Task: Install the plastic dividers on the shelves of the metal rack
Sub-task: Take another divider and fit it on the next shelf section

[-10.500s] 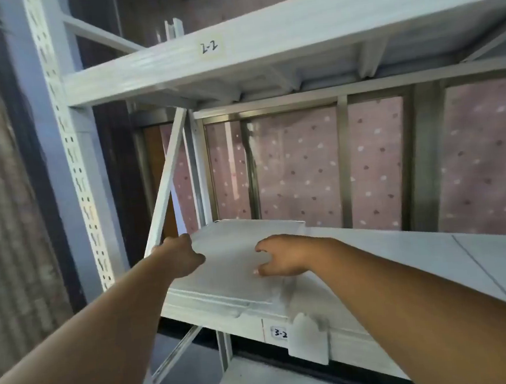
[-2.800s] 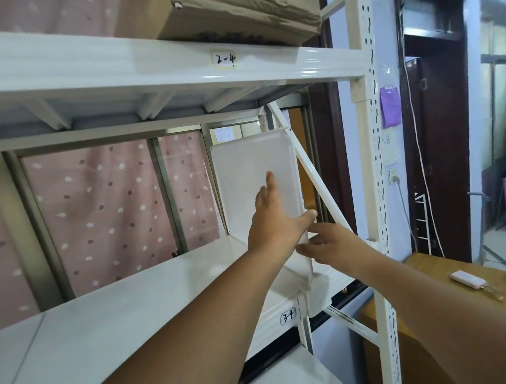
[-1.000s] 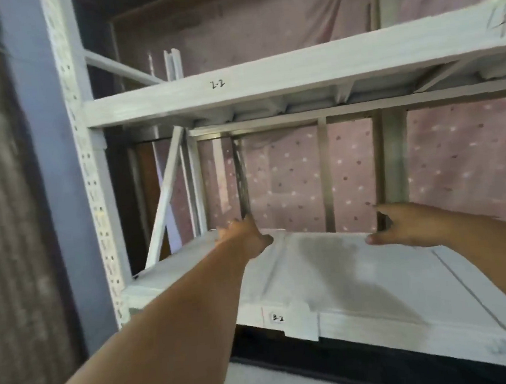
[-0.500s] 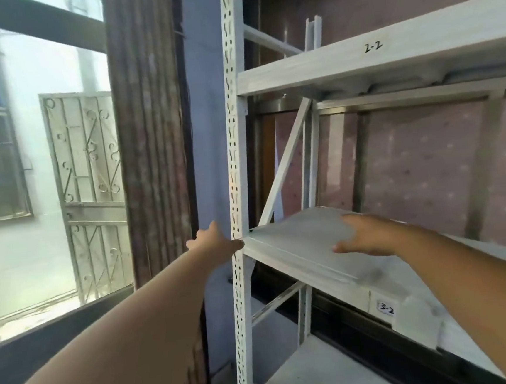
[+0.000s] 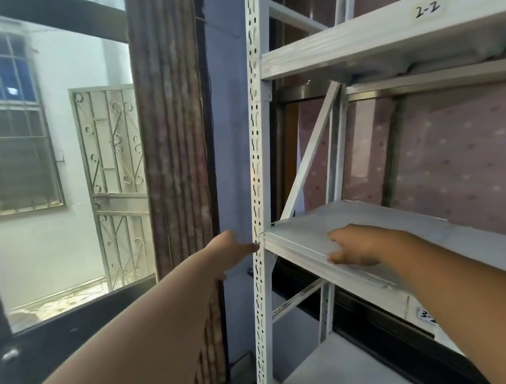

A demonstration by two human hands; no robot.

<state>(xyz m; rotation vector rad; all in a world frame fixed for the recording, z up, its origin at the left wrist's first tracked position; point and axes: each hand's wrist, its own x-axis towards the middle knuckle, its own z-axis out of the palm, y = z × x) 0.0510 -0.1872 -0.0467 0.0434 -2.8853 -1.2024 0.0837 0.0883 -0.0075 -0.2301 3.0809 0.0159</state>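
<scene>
Left hand (image 5: 230,249) reaches past the perforated upright (image 5: 258,191) of the metal rack, fingertips at the left edge of the flat white plastic divider (image 5: 325,231); whether it grips, cannot tell. Right hand (image 5: 357,245) lies palm-down on the divider's top, fingers loosely spread, thumb curled at its front edge, nothing closed in it. Divider lies flat on the shelf (image 5: 479,245) at the rack's left end, against the upright. Upper shelf label "2-2" (image 5: 427,10); lower label (image 5: 426,314) partly hidden by the right forearm.
</scene>
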